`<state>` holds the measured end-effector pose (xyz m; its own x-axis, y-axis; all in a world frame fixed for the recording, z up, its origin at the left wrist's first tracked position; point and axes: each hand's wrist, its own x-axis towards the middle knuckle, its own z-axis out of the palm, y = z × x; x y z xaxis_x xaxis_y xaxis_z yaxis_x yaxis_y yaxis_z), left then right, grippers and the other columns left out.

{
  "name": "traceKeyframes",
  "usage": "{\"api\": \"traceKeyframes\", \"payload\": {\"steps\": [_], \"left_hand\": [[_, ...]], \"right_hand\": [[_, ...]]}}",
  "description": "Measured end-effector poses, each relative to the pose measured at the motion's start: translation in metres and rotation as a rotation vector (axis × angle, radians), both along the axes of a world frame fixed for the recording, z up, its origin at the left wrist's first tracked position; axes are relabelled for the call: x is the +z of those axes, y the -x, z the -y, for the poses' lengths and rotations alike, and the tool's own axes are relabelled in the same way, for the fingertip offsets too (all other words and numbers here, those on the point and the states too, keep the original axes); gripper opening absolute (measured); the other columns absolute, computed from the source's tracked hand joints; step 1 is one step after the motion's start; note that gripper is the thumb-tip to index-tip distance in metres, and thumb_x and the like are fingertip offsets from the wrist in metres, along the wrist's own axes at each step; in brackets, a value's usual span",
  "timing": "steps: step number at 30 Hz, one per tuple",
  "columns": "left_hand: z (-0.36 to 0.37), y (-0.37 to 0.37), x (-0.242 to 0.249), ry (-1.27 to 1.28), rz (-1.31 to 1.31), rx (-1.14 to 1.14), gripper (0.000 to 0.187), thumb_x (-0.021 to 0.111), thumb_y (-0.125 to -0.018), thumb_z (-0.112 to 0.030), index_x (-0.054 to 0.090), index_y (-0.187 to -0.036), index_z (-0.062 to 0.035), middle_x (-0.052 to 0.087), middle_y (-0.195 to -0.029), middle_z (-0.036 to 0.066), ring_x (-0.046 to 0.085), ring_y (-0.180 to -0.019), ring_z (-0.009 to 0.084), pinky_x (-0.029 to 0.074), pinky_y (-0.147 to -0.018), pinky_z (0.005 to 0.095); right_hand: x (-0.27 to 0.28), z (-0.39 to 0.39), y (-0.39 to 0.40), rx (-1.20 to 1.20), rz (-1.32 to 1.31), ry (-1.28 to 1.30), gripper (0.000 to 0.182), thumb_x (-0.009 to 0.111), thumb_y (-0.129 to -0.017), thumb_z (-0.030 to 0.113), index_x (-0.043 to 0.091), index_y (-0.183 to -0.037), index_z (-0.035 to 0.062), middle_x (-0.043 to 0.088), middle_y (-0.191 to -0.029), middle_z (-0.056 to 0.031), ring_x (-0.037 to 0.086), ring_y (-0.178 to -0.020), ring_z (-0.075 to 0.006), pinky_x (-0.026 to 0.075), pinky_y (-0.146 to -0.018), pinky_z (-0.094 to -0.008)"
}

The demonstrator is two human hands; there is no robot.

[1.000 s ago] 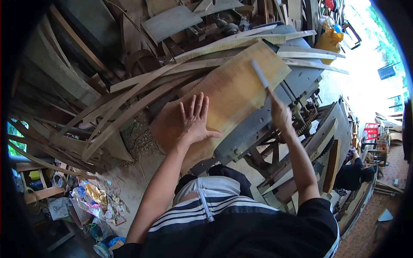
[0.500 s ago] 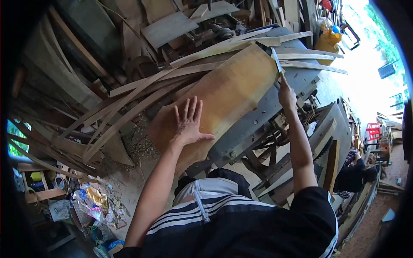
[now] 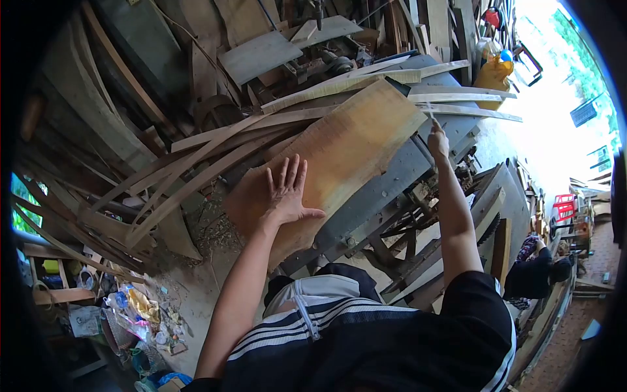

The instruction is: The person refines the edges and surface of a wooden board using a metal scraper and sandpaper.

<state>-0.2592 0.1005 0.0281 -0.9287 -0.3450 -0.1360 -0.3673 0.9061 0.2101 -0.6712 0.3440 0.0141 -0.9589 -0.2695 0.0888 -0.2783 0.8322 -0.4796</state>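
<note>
A wide, yellow-brown wooden board (image 3: 356,134) with wavy long edges lies slanted over a grey metal machine table (image 3: 375,196). My left hand (image 3: 286,196) rests flat on its near end, fingers and thumb spread. Out at the far right end, my right hand (image 3: 437,140) is closed around a thin, flat metal hand tool (image 3: 428,108). The tool is smeared by motion beside the board's end edge, so its exact kind and whether it touches the wood cannot be made out.
Long curved wood strips (image 3: 196,140) pile along the board's far side. A band-like toothed machine part (image 3: 488,225) and an upright plank (image 3: 501,251) stand at my right. Another person (image 3: 539,274) is farther right. Clutter and bags (image 3: 134,307) lie lower left.
The tool in my right hand has swung from a clear, upright slant to a blurred position by the board's end corner. My right hand has shifted slightly; my left hand stays on the board.
</note>
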Motion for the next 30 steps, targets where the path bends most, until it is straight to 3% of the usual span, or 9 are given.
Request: {"api": "traceKeyframes", "payload": {"steps": [2,8,11,13,15,17,21,27,30], "left_hand": [[0.002,0.001,-0.001,-0.021,-0.001,0.012,0.149,0.058,-0.050,-0.093,-0.004,-0.158,-0.0111,-0.006,-0.165,0.013,-0.009,-0.151,0.0333,-0.011,-0.115,0.0644],[-0.001,-0.007,-0.003,-0.018,-0.127,0.013,0.145,0.055,-0.050,-0.095,0.004,-0.158,-0.0127,-0.001,-0.165,0.012,-0.004,-0.152,0.0319,-0.009,-0.116,0.0633],[-0.005,-0.022,0.000,-0.001,-0.206,-0.025,0.113,0.061,-0.074,-0.077,0.020,-0.157,-0.0119,0.012,-0.163,0.014,0.009,-0.151,0.0341,0.003,-0.118,0.0619],[-0.005,-0.064,-0.004,-0.099,-0.461,0.099,0.069,0.062,-0.094,-0.036,0.034,-0.152,-0.0113,0.023,-0.160,0.015,0.023,-0.146,0.0366,0.016,-0.117,0.0594],[-0.005,-0.122,-0.003,0.037,-0.585,0.202,0.059,0.055,-0.092,-0.004,0.039,-0.149,-0.0112,0.030,-0.157,0.015,0.032,-0.142,0.0389,0.023,-0.115,0.0567],[-0.012,-0.171,-0.005,0.081,-0.488,0.324,0.067,0.055,-0.088,-0.001,0.038,-0.151,-0.0186,0.029,-0.157,0.016,0.033,-0.141,0.0381,0.022,-0.116,0.0581],[-0.028,-0.202,-0.009,0.236,-0.210,0.213,0.072,0.054,-0.086,0.000,0.038,-0.151,-0.0270,0.031,-0.157,0.013,0.035,-0.139,0.0368,0.023,-0.116,0.0601],[-0.015,-0.178,-0.024,0.340,-0.348,0.123,0.054,0.052,-0.091,-0.010,0.052,-0.142,-0.0284,0.044,-0.150,0.001,0.042,-0.134,0.0245,0.027,-0.115,0.0594],[0.006,-0.186,-0.004,0.204,-0.535,0.082,0.048,0.056,-0.090,-0.009,0.057,-0.137,-0.0174,0.055,-0.141,0.004,0.053,-0.128,0.0260,0.042,-0.109,0.0465]], "right_hand": [[-0.022,-0.016,0.023,-0.063,-0.051,0.147,0.047,0.039,-0.100,0.034,0.046,-0.145,0.0245,0.065,-0.118,-0.0237,0.060,-0.109,-0.0468,0.048,-0.091,-0.0523],[0.007,0.002,0.015,-0.180,0.272,0.621,0.048,0.046,-0.099,0.044,0.058,-0.133,0.0112,0.072,-0.091,-0.0091,0.056,-0.054,-0.0161,0.047,-0.053,-0.0333],[0.013,0.021,0.015,-0.152,0.281,0.595,0.048,0.047,-0.099,0.044,0.059,-0.132,0.0107,0.073,-0.093,-0.0099,0.055,-0.051,-0.0157,0.046,-0.052,-0.0326],[0.010,0.026,0.020,-0.137,0.261,0.610,0.055,0.047,-0.097,0.052,0.062,-0.129,0.0092,0.073,-0.099,-0.0115,0.059,-0.056,-0.0193,0.046,-0.054,-0.0337],[0.007,0.028,0.024,-0.045,0.238,0.496,0.066,0.046,-0.094,0.062,0.065,-0.125,0.0075,0.072,-0.103,-0.0134,0.065,-0.068,-0.0227,0.049,-0.060,-0.0345],[0.028,0.034,0.000,-0.105,0.361,0.558,0.074,0.050,-0.088,0.070,0.066,-0.123,0.0065,0.072,-0.105,-0.0140,0.069,-0.093,-0.0232,0.052,-0.078,-0.0340],[-0.039,0.045,0.048,0.008,0.268,0.563,0.056,0.069,-0.087,0.049,0.067,-0.120,0.0042,0.072,-0.104,-0.0134,0.068,-0.089,-0.0217,0.053,-0.075,-0.0342],[-0.019,0.040,0.040,-0.060,0.386,0.696,0.029,0.071,-0.090,0.033,0.065,-0.097,0.0054,0.054,-0.066,0.0007,0.044,-0.046,-0.0076,0.032,-0.038,-0.0265],[0.039,0.035,0.019,0.052,0.302,0.857,0.026,0.070,-0.090,0.030,0.061,-0.090,0.0063,0.051,-0.064,0.0015,0.042,-0.046,-0.0073,0.031,-0.037,-0.0268]]}}
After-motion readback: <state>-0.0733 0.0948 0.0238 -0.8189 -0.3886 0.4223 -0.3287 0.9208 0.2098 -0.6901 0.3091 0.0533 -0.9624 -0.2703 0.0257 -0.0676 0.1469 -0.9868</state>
